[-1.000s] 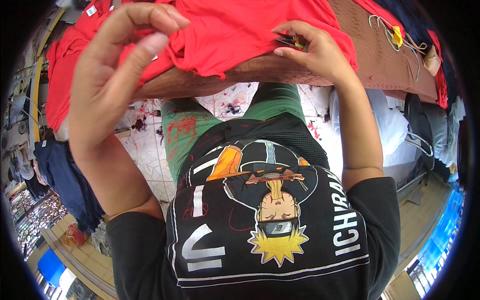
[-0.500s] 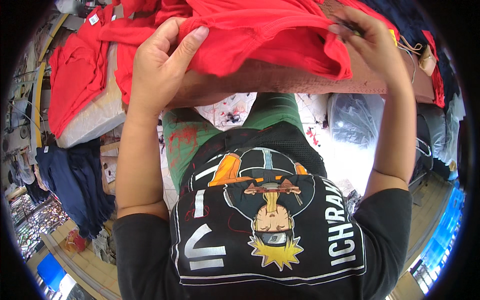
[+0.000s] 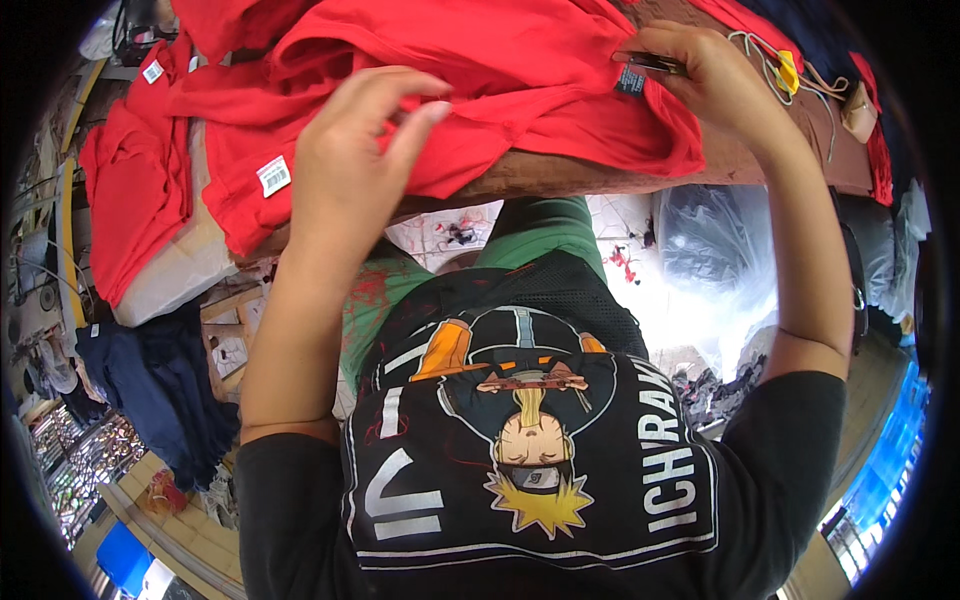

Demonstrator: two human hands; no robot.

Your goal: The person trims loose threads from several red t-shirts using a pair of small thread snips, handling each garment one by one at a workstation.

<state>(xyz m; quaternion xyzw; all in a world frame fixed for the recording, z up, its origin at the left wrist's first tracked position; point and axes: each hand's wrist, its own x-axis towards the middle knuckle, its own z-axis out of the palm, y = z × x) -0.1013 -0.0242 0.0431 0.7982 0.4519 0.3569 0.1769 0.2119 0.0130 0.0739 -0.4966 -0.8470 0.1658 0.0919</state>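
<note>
A red knit garment (image 3: pixel 480 70) lies spread over the brown padded table edge, with a small dark label (image 3: pixel 629 82) by its neckline. My right hand (image 3: pixel 695 75) is closed round a small dark metal tool (image 3: pixel 655 63) that looks like thread snips, its tip beside the label. Whether those fingers also pinch the cloth, I cannot tell. Above the garment's left part my left hand (image 3: pixel 365 150) is open, thumb and fingers apart, holding nothing. Near its wrist a white tag (image 3: pixel 273 177) shows on red cloth.
More red garments (image 3: pixel 135 190) hang at the left over a plastic-wrapped surface. Dark navy clothes (image 3: pixel 165 390) drape below them. Cords with a yellow piece (image 3: pixel 788 72) lie at the right of the table. A clear plastic bag (image 3: pixel 715 240) and thread scraps (image 3: pixel 622 263) are on the floor.
My left hand has let go of the red garment and opened. The raised cloth has dropped flatter onto the table, and its label and a white tag now show. My right hand stays near the neckline.
</note>
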